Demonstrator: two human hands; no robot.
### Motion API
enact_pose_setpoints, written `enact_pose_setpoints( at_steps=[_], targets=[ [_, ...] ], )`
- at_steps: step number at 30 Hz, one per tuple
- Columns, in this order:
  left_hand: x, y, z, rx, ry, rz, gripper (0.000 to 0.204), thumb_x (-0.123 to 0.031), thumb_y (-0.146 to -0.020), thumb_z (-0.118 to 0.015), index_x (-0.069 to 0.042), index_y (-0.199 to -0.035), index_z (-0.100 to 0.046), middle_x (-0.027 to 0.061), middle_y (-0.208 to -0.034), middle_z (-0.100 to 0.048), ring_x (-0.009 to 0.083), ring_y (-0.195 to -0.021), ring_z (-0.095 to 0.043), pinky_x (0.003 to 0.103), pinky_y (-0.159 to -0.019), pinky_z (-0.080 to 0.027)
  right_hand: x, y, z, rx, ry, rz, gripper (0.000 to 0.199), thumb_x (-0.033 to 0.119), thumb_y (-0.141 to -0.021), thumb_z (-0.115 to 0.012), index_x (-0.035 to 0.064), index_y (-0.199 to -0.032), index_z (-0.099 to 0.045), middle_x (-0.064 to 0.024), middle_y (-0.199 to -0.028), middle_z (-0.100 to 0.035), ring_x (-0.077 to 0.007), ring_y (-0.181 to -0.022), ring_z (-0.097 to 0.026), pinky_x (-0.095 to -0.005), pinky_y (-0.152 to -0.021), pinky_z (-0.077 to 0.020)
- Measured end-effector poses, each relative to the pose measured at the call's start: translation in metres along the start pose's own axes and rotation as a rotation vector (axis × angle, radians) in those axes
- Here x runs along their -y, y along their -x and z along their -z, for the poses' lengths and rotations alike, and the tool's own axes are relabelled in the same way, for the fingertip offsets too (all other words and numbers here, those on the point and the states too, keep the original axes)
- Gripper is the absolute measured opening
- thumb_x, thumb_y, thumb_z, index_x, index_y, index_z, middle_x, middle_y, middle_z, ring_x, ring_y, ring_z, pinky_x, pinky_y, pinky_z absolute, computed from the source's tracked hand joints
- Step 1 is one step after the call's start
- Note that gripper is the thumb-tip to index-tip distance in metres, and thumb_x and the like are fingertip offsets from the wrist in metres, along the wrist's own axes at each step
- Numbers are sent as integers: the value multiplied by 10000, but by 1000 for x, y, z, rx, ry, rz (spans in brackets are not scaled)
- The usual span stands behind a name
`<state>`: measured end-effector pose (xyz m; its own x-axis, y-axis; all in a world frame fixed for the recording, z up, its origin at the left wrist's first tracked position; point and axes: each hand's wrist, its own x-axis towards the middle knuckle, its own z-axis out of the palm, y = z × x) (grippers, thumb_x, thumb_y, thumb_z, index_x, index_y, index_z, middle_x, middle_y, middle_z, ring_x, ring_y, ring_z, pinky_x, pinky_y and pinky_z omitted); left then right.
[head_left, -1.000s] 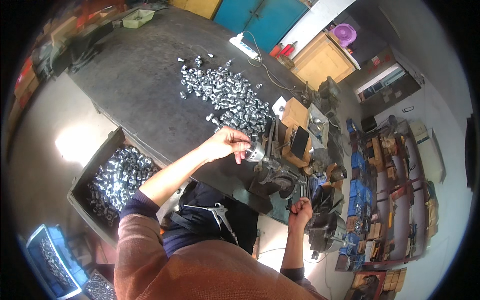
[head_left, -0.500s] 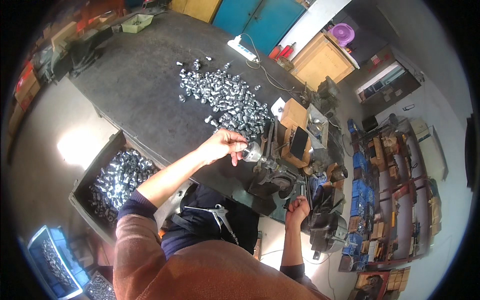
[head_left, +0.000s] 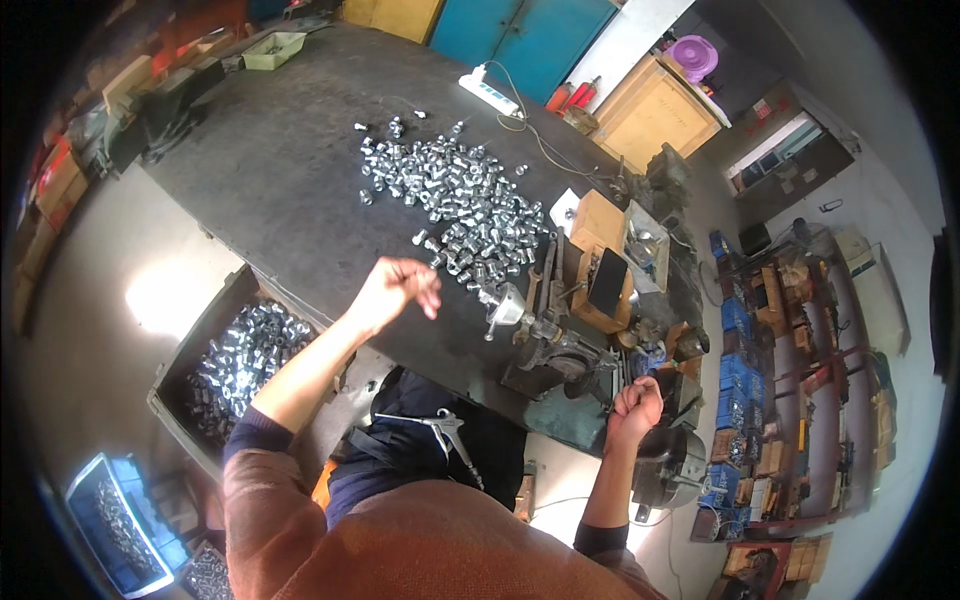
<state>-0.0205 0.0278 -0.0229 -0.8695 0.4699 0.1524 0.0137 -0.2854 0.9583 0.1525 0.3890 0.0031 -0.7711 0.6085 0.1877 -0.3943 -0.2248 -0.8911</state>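
Note:
My left hand (head_left: 395, 292) hovers over the bench's near edge, fingers loosely bent and apart, with nothing visible in them. To its right a metal chuck (head_left: 508, 304) juts from a small bench machine (head_left: 565, 360); a small shiny piece (head_left: 490, 330) shows just below its mouth. My right hand (head_left: 637, 400) is closed in a fist at the machine's right side, near its lever parts; what it grips is hidden. A spread heap of shiny metal fittings (head_left: 460, 195) lies on the dark bench beyond the left hand. An air blow gun (head_left: 440, 428) lies on my lap.
A crate (head_left: 170, 400) of fittings stands at the bench's left, with a blue bin (head_left: 90, 520) below it. Right of the heap are wrenches (head_left: 548, 275), a wooden box (head_left: 600, 220) and a dark phone-like slab (head_left: 607, 280). A power strip (head_left: 490, 93) lies at the back.
My left hand has left the chuck and moved left. My right fist has shifted right and slightly up. The view has also shifted a little.

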Motion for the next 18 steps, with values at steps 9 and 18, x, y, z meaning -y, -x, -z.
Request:
enact_pose_setpoints(
  at_steps=[9, 18],
  targets=[
    [-16, -17, -45, 21, -146, -23, 214, -162, -890, -531, 45, -933, -560, 59, -716, -586, 99, -602, -564, 227, -557, -471, 0, -4, -1, -1, -21, -20, 128, 131, -762, -459, 7, -757, -490, 22, -530, -292, -49, -442, -239, -197, -376, -152],
    [-3, -19, -75, -52, -111, -32, 176, -201, -917, -498, -27, -901, -514, -32, -600, -468, 42, -496, -419, 191, -449, -347, 0, -39, -16, -129, -37, -33, 100, 112, -749, -438, 31, -720, -488, 36, -534, -290, -47, -429, -225, -200, -361, -146]
  ],
)
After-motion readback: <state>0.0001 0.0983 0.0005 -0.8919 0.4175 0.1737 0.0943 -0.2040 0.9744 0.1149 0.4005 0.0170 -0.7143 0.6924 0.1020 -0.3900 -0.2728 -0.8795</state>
